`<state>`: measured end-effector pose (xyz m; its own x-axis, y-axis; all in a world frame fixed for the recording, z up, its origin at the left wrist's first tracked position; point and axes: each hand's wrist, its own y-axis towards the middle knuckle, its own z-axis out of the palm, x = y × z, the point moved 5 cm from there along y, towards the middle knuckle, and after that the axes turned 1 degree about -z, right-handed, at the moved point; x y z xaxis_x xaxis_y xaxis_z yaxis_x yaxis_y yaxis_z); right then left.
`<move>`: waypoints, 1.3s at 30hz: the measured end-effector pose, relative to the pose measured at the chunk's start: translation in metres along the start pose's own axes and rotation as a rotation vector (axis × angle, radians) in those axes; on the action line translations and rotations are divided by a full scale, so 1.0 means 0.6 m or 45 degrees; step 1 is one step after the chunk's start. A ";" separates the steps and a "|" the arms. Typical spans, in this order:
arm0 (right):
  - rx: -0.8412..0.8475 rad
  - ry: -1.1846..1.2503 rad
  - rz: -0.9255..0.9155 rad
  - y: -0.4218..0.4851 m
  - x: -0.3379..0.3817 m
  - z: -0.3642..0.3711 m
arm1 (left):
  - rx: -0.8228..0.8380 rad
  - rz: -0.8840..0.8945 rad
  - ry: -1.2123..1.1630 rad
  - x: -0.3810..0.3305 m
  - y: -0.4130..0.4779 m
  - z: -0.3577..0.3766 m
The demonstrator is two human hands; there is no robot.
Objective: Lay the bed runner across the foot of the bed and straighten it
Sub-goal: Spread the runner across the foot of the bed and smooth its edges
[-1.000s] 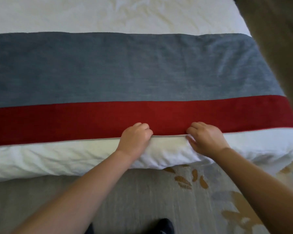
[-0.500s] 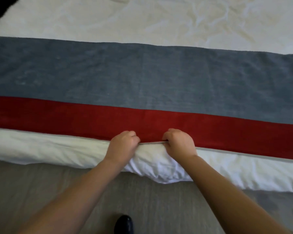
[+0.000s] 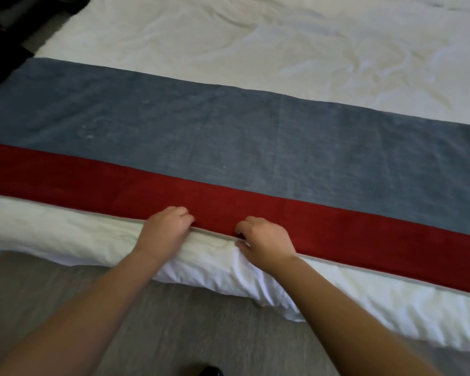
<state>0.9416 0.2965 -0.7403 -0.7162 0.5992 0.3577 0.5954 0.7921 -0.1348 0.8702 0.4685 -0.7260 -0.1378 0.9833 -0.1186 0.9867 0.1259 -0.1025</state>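
A bed runner (image 3: 228, 147), grey-blue with a red band along its near side, lies flat across the foot of a white bed (image 3: 282, 44). It runs from the left edge of the view to the right edge. My left hand (image 3: 164, 230) and my right hand (image 3: 266, 241) sit side by side at the runner's near hem, fingers curled over and pinching the red band's edge. The white duvet bulges below the hem under both hands.
Grey carpet (image 3: 65, 299) lies in front of the bed. A dark shoe tip (image 3: 209, 371) shows at the bottom edge. Dark objects (image 3: 3, 28) stand past the bed's far left corner.
The view has swung left along the bed, and the runner now looks slanted. Both hands have stayed on the red hem and slid left along it, closer together than a second ago.
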 end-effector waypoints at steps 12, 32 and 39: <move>0.049 -0.134 0.000 0.031 0.061 0.031 | -0.128 0.061 -0.122 0.094 -0.049 -0.005; -0.156 -0.006 0.135 0.117 -0.002 -0.064 | -0.038 0.100 -0.203 0.083 0.107 -0.070; -0.240 -0.122 0.301 0.200 -0.225 -0.154 | -0.093 0.068 -0.394 -0.068 0.348 -0.050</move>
<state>1.1435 0.2999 -0.7196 -0.5755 0.7796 0.2469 0.8001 0.5992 -0.0270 1.0842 0.4587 -0.7129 -0.0944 0.9035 -0.4180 0.9953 0.0956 -0.0182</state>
